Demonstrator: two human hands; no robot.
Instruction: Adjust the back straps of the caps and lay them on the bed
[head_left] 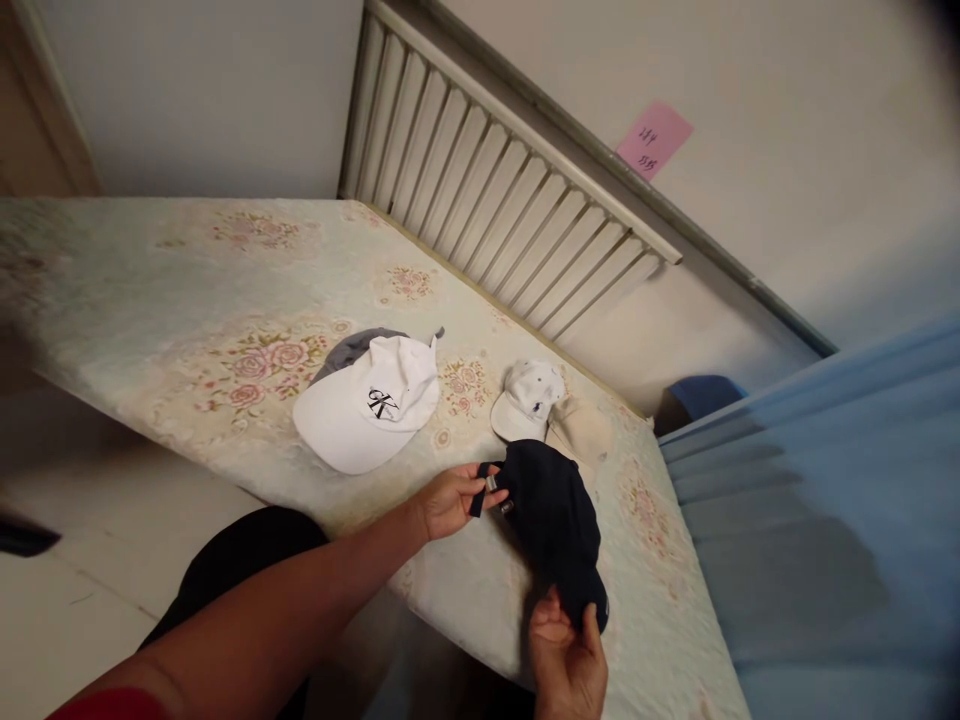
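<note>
A dark navy baseball cap (551,510) is held between my two hands over the table's near right part. My left hand (454,500) is closed on its back strap, near a small metal buckle (492,483). At the other end, my right hand (566,645) grips the brim between thumb and fingers. Left of them lies a white cap (390,390) with black "CK" lettering, on top of a grey cap (352,350) that is mostly covered. Just beyond the navy cap sit a small white cap (531,390) and a beige cap (581,428), partly hidden.
The caps rest on a table with a floral cover (247,280). A radiator (480,170) runs along the wall at the back. A blue curtain (840,500) hangs on the right. A pink note (654,140) is stuck above the radiator.
</note>
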